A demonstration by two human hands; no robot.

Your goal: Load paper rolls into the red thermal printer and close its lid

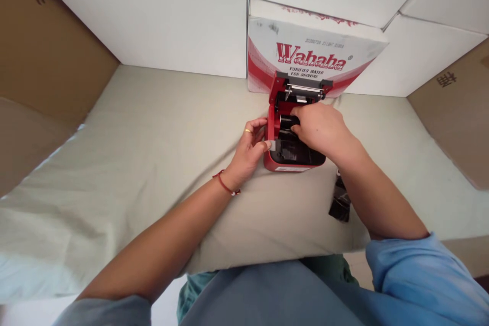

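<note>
Biggest in my view is the pale grey-green cloth (171,107) over the work surface, creased towards the near edge. White panels (160,15) stand along its back, with printed brown cardboard at the left (46,76) and right (454,107). Against the panels I have a white-and-red Wahaha purified water carton (313,46).

Just in front of the carton, on the cloth, sits a red-and-black printer (296,152). Its casing is glossy red with rounded corners, the front part of its top is shiny black, and a white label (292,168) runs along the front face. The lid (305,80) stands raised at the back, showing pale rods and a dark bar over the red-walled bay.

My right hand (321,125) reaches into that bay, thumb and fingers pinching a black roll (287,122); it may be ribbon, but the fingers cover too much for me to be sure. My left hand (248,150) is loosely spread against the printer's left wall, thumb touching a grey tab (273,145). Near the right forearm lies a crumpled black packet (340,201). A red cord bracelet (225,183) circles the left wrist.
</note>
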